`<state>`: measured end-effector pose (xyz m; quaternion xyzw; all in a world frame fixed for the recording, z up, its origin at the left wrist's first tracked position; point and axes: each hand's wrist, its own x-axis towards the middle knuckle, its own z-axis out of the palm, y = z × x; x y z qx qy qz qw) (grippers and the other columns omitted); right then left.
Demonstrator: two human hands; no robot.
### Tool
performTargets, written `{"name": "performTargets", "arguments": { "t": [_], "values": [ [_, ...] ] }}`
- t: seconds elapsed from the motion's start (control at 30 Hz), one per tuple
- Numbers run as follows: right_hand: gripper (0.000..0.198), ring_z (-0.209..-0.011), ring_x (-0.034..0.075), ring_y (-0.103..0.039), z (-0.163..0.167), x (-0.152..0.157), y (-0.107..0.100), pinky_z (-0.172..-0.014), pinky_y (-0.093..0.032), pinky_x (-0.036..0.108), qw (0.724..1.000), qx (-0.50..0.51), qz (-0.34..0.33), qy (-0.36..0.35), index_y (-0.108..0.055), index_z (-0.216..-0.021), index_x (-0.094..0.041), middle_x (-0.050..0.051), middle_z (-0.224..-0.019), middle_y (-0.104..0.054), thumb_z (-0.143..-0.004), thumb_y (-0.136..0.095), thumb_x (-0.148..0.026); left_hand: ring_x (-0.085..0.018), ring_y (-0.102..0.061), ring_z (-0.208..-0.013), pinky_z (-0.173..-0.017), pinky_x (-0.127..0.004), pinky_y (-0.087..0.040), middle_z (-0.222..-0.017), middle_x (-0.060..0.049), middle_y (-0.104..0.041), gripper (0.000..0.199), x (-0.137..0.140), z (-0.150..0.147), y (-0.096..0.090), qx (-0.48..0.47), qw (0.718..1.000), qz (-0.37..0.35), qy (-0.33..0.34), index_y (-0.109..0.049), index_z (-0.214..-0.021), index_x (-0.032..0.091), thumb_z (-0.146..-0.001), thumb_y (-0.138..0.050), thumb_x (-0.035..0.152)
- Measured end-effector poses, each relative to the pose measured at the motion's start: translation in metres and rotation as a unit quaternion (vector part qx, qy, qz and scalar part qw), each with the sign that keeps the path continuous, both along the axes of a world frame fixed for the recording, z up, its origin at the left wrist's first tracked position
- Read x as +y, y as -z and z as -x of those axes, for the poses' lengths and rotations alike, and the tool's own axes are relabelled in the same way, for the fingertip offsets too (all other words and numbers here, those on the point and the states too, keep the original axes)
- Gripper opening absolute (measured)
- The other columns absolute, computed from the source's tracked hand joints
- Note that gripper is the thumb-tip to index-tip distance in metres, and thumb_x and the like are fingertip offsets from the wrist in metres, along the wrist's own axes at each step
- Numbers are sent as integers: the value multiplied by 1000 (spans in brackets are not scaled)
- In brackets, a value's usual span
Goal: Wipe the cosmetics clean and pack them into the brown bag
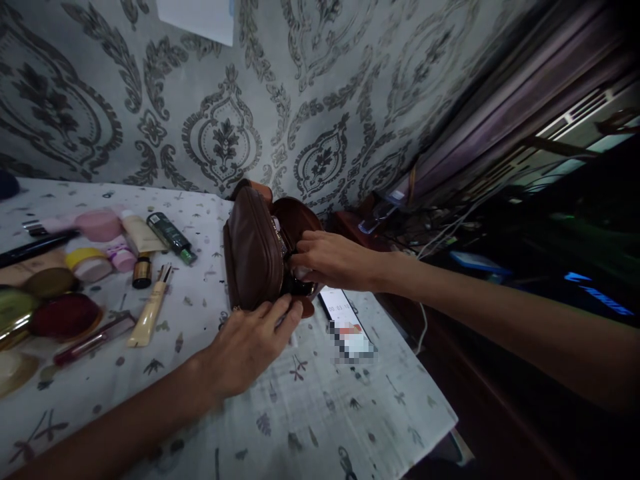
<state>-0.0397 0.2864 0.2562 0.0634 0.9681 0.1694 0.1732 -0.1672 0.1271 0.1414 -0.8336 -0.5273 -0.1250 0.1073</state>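
Observation:
A brown leather bag (253,250) stands on the table against the wall, its zipped mouth open toward the right. My left hand (255,340) grips the bag's near lower edge, thumb and fingers pressed on the leather. From the right, my right hand (315,257) reaches into the opening with its fingers curled together. Something pale shows at those fingertips, too small and dark to name. The inside of the bag is mostly hidden by shadow and the hand. Just beside the bag lies a phone (347,320) with its screen lit.
On the left lie several cosmetics, among them a cream tube (150,310), a dark green bottle (171,237), a yellow-lidded jar (89,264) and a dark red compact (65,315). The patterned tablecloth (310,427) ends at a right edge, with cables (445,233) beyond.

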Motion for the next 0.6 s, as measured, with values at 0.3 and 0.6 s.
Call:
{"name": "performTargets", "arguments": {
  "t": [0.3, 0.6],
  "values": [
    [34, -85, 25, -60, 7, -16, -3, -75, -38, 33, 995, 26, -34, 93, -66, -87, -9, 13, -82, -69, -98, -52, -37, -21, -68, -102, -61, -26, -58, -139, -14, -59, 62, -1, -1, -2, 11, 1000, -16, -7, -44, -141, 12, -81, -48, -4],
    [18, -90, 24, -58, 4, -17, 4, -74, -38, 33, 999, 6, 8, 40, -63, -102, -12, 12, -95, -70, -97, -54, -28, -22, -68, -101, -57, -28, -57, -139, -13, -58, 68, -1, 0, 0, 11, 1000, -15, -3, -40, -143, 12, -78, -48, -5]
  ]
}}
